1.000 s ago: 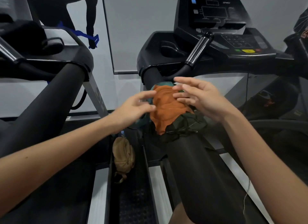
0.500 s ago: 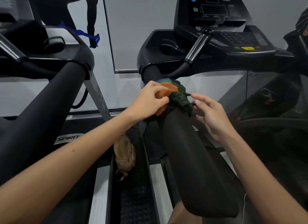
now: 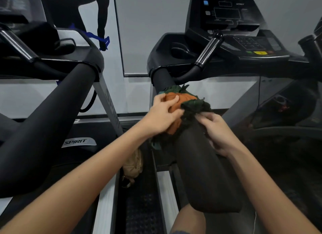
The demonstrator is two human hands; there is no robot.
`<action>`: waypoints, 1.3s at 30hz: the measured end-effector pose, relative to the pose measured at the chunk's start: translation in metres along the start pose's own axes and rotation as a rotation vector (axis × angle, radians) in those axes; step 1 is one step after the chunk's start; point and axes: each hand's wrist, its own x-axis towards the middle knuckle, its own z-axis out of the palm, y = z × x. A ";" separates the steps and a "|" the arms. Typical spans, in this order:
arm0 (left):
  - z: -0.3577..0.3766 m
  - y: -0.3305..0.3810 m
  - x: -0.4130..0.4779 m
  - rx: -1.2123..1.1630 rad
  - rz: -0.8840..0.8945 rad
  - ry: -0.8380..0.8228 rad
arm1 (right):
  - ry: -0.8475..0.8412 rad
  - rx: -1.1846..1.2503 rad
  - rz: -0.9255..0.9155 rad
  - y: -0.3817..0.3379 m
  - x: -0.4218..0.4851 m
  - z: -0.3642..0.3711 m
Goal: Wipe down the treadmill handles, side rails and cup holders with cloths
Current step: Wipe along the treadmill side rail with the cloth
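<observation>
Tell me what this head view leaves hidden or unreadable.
Head view:
- Orange cloth: near part lies under the left hand.
- Padded handle: the stretch under the cloth is covered.
- Console screen: print too small and blurred.
- Tan bag: partly behind the left forearm.

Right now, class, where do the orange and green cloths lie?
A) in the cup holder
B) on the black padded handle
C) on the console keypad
B: the orange cloth and green cloth are bunched on the padded handle, gripped by the left hand and pinched by the right hand.
</observation>
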 end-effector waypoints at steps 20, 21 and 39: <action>0.008 -0.003 -0.003 -0.055 -0.017 -0.008 | -0.112 0.099 -0.042 0.003 -0.003 0.001; 0.004 -0.006 0.009 -0.057 -0.004 0.008 | -0.126 0.092 -0.053 0.002 -0.003 0.002; 0.020 -0.024 -0.057 -0.455 -0.060 0.144 | -0.029 0.159 0.020 0.000 -0.010 0.009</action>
